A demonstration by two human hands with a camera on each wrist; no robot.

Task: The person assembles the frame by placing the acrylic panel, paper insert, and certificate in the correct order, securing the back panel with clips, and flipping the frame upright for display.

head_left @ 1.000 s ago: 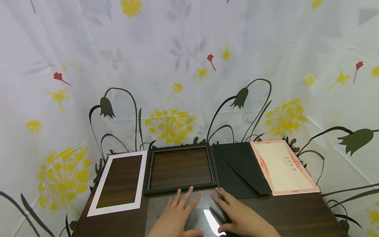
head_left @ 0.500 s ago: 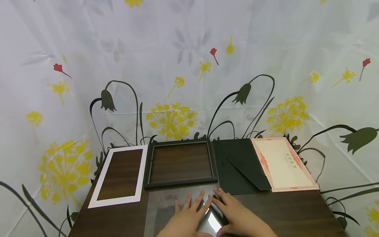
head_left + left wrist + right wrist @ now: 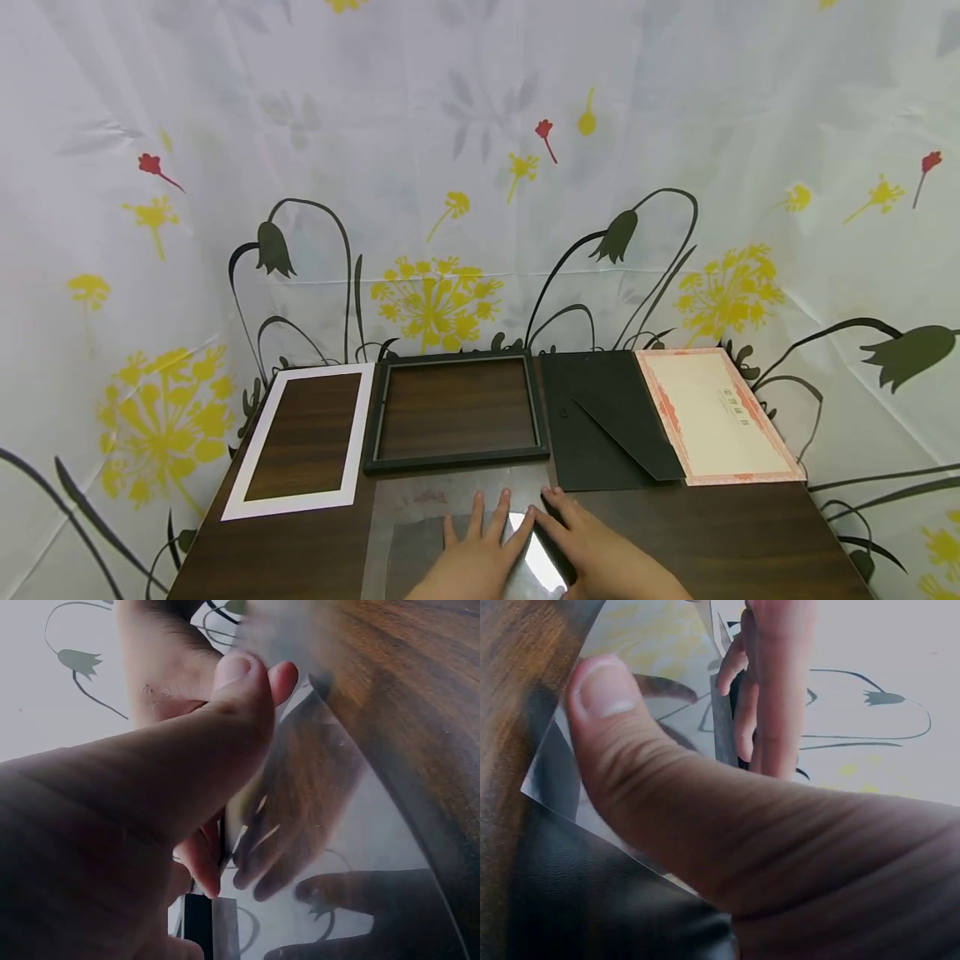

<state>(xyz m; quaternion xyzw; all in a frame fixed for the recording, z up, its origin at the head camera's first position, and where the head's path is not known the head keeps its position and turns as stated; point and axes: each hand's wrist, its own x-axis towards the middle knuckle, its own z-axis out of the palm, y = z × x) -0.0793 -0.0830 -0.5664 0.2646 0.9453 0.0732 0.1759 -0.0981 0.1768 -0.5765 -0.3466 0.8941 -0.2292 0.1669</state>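
A clear, glossy sheet [image 3: 397, 500] lies on the dark wood table, just in front of a black picture frame [image 3: 461, 458]. Bright glare and a smudge show on its surface. My left hand [image 3: 476, 554] rests over the sheet, its fingers spread and pointing away from me. Beside it, the right hand [image 3: 603, 554] lies over the sheet's right side with fingers extended; the two hands' fingertips meet or overlap in the head view. In the left wrist view, the sheet [image 3: 382, 825] mirrors the hands. One corner of the sheet [image 3: 551, 776] shows below the thumb in the right wrist view.
A white mat border [image 3: 288, 504] lies at the left. Right of the frame is a black backing board [image 3: 570, 450] with its stand leg [image 3: 630, 442], then a cream certificate [image 3: 720, 417] with a pinkish-red border. A flowered curtain [image 3: 480, 167] hangs behind the table.
Both hands have drawn back from the picture frame toward me, and my left hand has shifted right, closer to the right hand. The head view has tilted a little.
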